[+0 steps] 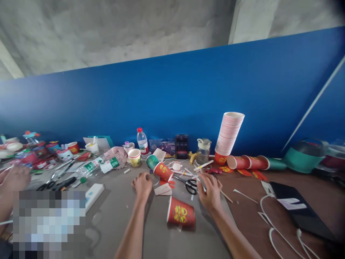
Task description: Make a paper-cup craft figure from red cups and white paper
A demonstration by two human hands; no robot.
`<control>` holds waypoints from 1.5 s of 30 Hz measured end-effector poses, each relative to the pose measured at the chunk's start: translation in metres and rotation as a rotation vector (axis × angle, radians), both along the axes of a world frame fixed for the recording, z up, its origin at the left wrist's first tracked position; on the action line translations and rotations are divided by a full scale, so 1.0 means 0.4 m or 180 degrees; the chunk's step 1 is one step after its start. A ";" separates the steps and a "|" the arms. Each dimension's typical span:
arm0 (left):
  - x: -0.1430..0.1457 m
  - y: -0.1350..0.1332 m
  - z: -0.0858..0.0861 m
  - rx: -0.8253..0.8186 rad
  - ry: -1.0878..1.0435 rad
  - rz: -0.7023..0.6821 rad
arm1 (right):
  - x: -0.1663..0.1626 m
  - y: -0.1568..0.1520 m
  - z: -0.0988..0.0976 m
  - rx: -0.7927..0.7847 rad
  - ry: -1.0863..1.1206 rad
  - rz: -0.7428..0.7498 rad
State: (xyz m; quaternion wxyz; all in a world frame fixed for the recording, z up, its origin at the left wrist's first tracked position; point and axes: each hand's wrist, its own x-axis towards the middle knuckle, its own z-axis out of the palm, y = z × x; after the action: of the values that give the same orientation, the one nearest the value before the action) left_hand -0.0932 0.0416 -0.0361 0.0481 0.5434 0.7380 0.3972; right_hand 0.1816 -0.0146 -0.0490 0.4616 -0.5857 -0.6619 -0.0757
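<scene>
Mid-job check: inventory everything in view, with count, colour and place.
loose cup: one, red, on its side, front centre
scissors: one distinct pair, black-handled, centre
rear cups: two, red and green, lying, centre
cup stack: one, mostly white, rear right
cup row: three, two red, one green, right
red-capped bottle: one, clear, rear
patterned cup: one, yellow and white, rear
jar: one, clear, rear
green-labelled bottles: apparently two, clear, left
bar: one, white, left
flat device: one, black, right
container: one, teal, far right
partition: one, blue, behind
small clutter: uncounted, mixed, far left and centre
co-worker's hand: one, blurred, far left
left hand: one, bare, centre
right hand: one, bare, centre right
</scene>
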 end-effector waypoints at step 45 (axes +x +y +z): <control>0.200 -0.138 0.089 0.0949 -0.2094 -0.1798 | -0.141 -0.050 -0.009 -0.0092 -0.0775 0.0268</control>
State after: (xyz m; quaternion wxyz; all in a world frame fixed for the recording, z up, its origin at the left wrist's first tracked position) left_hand -0.0131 -0.0137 -0.0004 0.3075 0.5692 0.4412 0.6219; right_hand 0.1252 -0.0344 -0.0525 0.3720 -0.5506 -0.7381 -0.1173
